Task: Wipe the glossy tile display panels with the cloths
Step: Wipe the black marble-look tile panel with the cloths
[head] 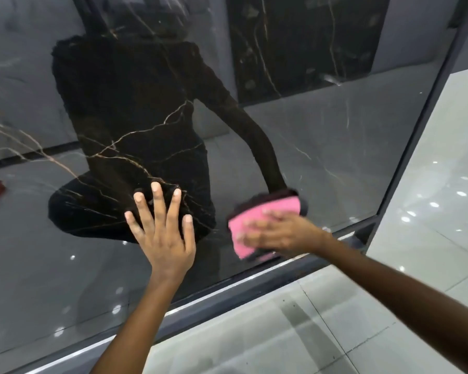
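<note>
Now one pink cloth [265, 225] under right hand [278, 233] fingers, left hand [162, 233] splayed on one panel [335, 147]

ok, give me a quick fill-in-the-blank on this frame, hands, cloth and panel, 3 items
1. The right hand presses a cloth of ____ colour against the glossy panel.
2. The left hand rests on the panel with its fingers ____.
3. The cloth sits near the panel's lower ____ corner, just above the frame.

Missing words: pink; spread; right
</note>
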`<state>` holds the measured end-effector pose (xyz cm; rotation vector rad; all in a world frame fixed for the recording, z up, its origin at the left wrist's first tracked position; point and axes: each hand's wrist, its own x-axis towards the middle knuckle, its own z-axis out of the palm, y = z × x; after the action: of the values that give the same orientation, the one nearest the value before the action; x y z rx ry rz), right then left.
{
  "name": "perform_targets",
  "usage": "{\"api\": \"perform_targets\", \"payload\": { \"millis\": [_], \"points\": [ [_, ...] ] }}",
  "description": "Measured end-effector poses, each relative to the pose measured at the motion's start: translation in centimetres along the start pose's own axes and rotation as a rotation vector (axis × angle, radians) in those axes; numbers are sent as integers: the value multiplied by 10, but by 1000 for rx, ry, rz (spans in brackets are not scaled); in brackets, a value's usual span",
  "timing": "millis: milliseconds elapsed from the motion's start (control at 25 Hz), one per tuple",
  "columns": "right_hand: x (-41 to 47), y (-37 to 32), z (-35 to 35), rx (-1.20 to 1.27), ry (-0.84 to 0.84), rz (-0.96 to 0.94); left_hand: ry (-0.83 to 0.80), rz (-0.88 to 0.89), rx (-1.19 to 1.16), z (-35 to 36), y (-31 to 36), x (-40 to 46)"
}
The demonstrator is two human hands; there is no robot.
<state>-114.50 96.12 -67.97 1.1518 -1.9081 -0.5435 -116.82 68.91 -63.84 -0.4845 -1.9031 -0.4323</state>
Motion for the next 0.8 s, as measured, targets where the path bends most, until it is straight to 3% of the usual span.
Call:
{"api": "perform_targets", "payload": {
  "millis": [80,160,200,320,400,520,640,720,800],
  "points": [
    [13,50,-20,-49,222,307,-26,2,-56,10,16,-5],
    [15,44,-14,23,403,711,-36,62,82,26,28,-13],
    [7,13,1,77,421,918,-23,88,158,34,28,-16],
    [-33,-128,51,380,269,1363,18,109,228,47,20,-21],
    [-34,-158,55,533,267,1517,38,116,238,46,19,-24],
    [10,-66,20,508,554,1542,56,118,239,47,20,-23],
    [12,13,12,306,875,1580,59,128,242,48,19,-22],
    [-7,-16,41,420,1002,1893,63,149,267,49,17,-24],
    [-23,-72,61,615,994,2323,66,140,262,49,17,-27]
  ]
}}
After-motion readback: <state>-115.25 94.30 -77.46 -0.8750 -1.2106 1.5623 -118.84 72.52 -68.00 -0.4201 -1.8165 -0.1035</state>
